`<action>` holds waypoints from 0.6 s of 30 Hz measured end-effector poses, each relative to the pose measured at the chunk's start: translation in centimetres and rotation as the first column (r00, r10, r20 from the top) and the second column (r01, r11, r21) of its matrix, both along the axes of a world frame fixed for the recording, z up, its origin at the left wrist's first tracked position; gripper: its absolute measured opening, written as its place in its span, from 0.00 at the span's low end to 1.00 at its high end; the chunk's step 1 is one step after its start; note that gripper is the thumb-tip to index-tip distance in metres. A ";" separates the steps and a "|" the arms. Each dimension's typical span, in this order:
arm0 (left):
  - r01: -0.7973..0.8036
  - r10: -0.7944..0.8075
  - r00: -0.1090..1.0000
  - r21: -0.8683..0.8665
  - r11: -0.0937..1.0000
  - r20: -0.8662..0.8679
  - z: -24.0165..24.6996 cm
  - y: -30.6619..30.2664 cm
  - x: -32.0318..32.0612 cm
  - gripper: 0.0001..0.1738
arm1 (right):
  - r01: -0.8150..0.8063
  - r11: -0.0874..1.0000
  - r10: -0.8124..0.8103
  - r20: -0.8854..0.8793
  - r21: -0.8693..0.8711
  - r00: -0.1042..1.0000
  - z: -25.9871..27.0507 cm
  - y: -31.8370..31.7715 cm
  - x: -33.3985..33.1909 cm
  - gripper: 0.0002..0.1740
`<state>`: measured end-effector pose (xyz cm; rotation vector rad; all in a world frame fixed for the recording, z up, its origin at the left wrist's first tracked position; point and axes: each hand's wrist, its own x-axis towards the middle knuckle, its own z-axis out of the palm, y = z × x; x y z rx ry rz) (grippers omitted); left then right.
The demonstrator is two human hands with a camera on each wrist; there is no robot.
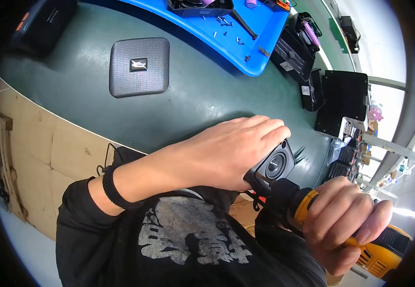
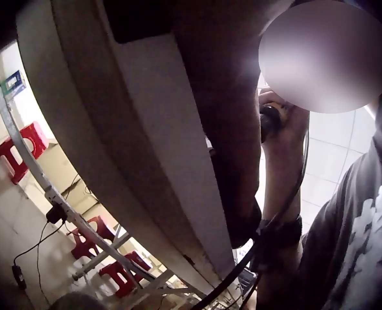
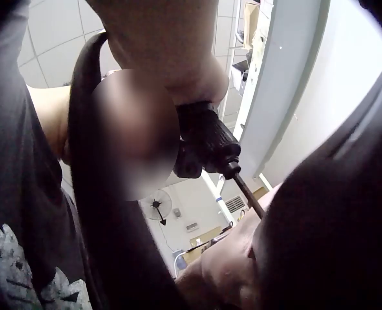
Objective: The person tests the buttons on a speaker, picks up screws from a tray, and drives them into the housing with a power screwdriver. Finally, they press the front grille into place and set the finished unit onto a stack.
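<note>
In the head view my left hand (image 1: pixel 245 148) grips a small black square speaker (image 1: pixel 275 165), its round driver facing up and to the right. My right hand (image 1: pixel 343 217) holds a yellow-and-black cordless drill (image 1: pixel 382 253), fingers wrapped over its body. The drill's black chuck (image 1: pixel 284 192) points left, with the bit right at the speaker's lower corner. From the right wrist view, the long thin bit (image 3: pixel 246 194) runs down toward the left hand (image 3: pixel 230 271). The speaker is hidden in both wrist views.
A grey mesh speaker grille (image 1: pixel 140 79) lies on the green table (image 1: pixel 198 91). Behind it, a blue tray (image 1: pixel 188 26) carries several loose screws and black parts. Black housings (image 1: pixel 296 57) and a large black box (image 1: pixel 342 100) stand at the right. Red stools (image 2: pixel 23 152) are under the table.
</note>
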<state>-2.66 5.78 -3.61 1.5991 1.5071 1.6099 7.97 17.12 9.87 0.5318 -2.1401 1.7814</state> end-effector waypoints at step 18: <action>-0.102 0.070 0.972 -0.133 0.986 -0.226 1.3 -0.6 1.1 0.54 | 0.194 0.936 -0.254 -0.182 -0.293 0.950 3.9 -0.4 2.4 0.24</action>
